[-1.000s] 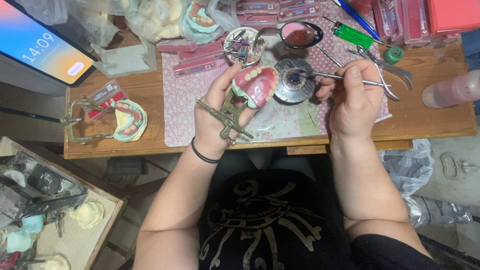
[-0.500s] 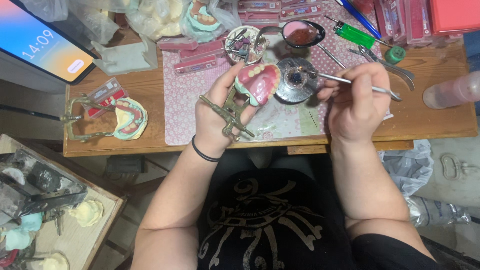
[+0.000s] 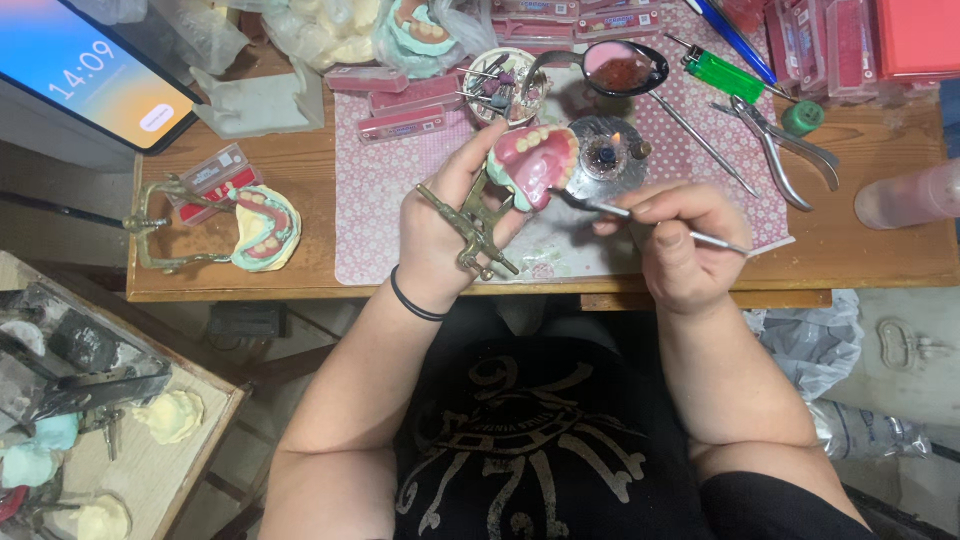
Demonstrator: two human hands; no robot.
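My right hand (image 3: 680,245) has brought the metal tool (image 3: 650,222) from the burner (image 3: 605,155) to the denture (image 3: 535,165), gripped in my left hand (image 3: 440,235).

- At your far left corner, beyond the wooden table (image 3: 300,180), a tablet screen (image 3: 85,65) glows blue to orange.
- Flat pink packages (image 3: 415,100) lie along the table's far edge.
- Red boxes (image 3: 915,35) occupy the far right corner.

The glossy pink wax denture with smooth white teeth (image 3: 535,160) sits on a dull brass-coloured metal hinged frame (image 3: 468,222). The thin shiny steel instrument (image 3: 650,222) looks polished. The brown wooden table (image 3: 870,250) is matt, and the pink flowered cloth mat (image 3: 372,200) looks soft.
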